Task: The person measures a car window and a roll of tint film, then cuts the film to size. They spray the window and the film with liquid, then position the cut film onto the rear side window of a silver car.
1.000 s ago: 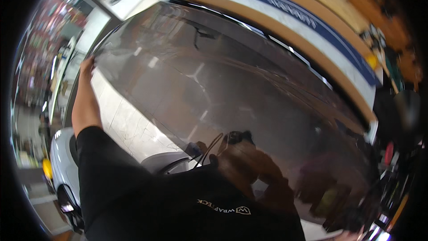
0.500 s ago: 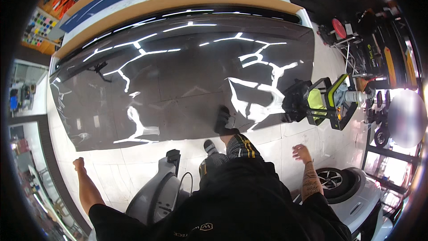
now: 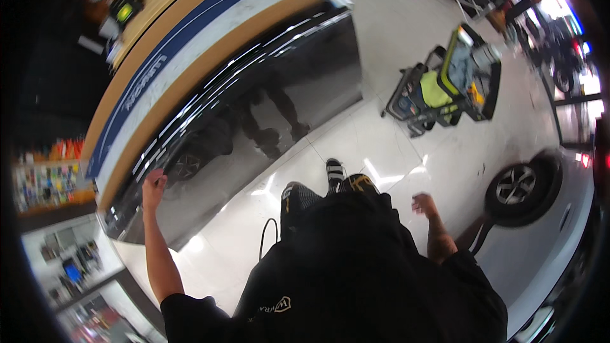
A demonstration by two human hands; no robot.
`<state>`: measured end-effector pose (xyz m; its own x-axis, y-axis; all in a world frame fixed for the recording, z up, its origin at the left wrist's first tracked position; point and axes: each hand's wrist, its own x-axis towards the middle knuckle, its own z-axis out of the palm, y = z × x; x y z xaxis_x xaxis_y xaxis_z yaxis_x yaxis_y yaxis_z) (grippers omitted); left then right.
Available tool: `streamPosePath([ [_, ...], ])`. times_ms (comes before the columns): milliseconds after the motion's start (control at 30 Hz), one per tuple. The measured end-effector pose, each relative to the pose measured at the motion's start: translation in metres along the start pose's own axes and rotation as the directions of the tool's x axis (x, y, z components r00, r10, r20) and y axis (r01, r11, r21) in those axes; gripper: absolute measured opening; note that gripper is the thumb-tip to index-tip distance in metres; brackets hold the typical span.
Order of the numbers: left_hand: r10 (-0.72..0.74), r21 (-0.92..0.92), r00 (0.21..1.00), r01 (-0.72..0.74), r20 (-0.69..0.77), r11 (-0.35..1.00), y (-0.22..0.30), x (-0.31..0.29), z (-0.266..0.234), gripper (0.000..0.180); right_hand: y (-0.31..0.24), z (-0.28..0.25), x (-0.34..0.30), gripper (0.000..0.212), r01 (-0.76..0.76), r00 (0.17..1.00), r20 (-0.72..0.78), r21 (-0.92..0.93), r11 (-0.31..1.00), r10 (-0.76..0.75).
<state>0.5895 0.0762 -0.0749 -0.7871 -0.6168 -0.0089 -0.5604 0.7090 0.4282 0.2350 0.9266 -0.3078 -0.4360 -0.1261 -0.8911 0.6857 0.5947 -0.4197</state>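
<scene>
A long sheet of dark, glossy film [image 3: 318, 67] hangs from a roll [image 3: 190, 113] lying in an open cardboard box [image 3: 251, 44] with a blue and white side. My left hand [image 3: 154, 187] is in front of the roll's near left end, fingers loosely bent and apart; I cannot tell whether it touches the film. My right hand [image 3: 424, 205] hangs out over the floor at my right side, slightly blurred. Its fingers are half curled and nothing shows in them. The sheet mirrors arms and a car wheel.
A black and green wheeled cart [image 3: 438, 86] holding cloths and a bottle stands ahead on the right. At my right is a silver car [image 3: 540, 241] with its wheel [image 3: 516, 184]. A thin dark cable [image 3: 264, 232] loops near my leg. Wooden shelving [image 3: 54, 184] stands far left.
My view has turned and shifted, bringing the film and box closer on my left. My left hand has risen toward the roll. The cart and the car's wheel sit higher in view.
</scene>
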Motion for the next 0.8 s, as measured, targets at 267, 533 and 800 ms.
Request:
streamPosePath([
  [267, 0.459, 0.067, 0.847, -0.492, 0.268, 0.868, 0.13, 0.242, 0.072, 0.04, -0.025, 0.109, -0.042, 0.024, 0.293, 0.933, -0.313, 0.372, 0.881, -0.178],
  [533, 0.647, 0.017, 0.68, -0.694, 0.345, 0.72, 0.095, 0.256, 0.1, 0.09, 0.113, 0.383, -0.056, 0.034, -0.218, 0.938, -0.234, 0.18, 0.959, 0.257],
  [800, 0.365, -0.461, 0.625, -0.01, 0.69, 0.887, 0.168, 0.262, 0.031, 0.082, 0.087, 0.534, -0.063, 0.033, 0.398, 0.89, -0.414, 0.502, 0.768, -0.19],
])
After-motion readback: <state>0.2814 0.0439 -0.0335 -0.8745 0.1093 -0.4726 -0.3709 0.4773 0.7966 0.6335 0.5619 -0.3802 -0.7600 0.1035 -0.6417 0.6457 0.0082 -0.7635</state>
